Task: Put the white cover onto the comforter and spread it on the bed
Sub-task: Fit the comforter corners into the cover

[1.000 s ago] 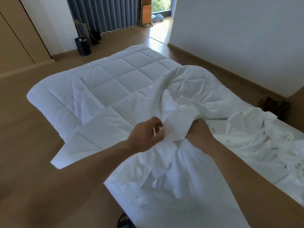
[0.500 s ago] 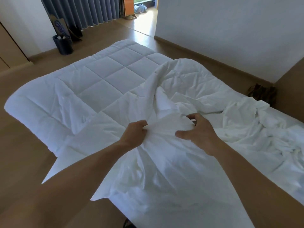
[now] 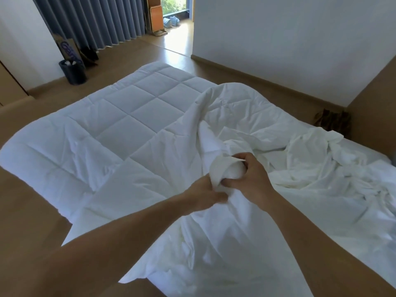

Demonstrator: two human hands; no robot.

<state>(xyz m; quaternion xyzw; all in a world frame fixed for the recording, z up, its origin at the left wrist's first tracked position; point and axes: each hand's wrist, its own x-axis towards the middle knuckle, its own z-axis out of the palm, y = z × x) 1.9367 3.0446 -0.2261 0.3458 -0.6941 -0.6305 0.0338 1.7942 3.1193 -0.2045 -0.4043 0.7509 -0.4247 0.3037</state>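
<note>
White quilted cloth fills most of the view: the comforter [image 3: 128,129] lies flat on the bed [image 3: 369,154], with its stitched squares showing on the far and left part. Its left edge hangs out over the wooden floor [image 3: 27,211]. The white cover [image 3: 246,243] lies crumpled over the near and right part of the comforter, with many folds, and it reaches toward the right side of the bed.

Both hands meet at the middle, on one raised lump of the white cover. The left hand [image 3: 204,195] holds the cloth from below, its fingers curled into a fold. The right hand [image 3: 251,179] is wrapped round the rounded top of the lump, thumb on the near side and fingers over the far side. The two hands touch each other there. Whether a corner of the comforter is inside this lump, I cannot tell.

Behind the bed, a black waste bin [image 3: 74,71] stands on the floor near a grey curtain [image 3: 96,22], and a piece of cardboard [image 3: 68,48] with purple letters leans just beside the bin. A white wall [image 3: 289,43] runs along the right side. A dark object [image 3: 333,123] stands at the bed's right edge; it is too unclear to name.
</note>
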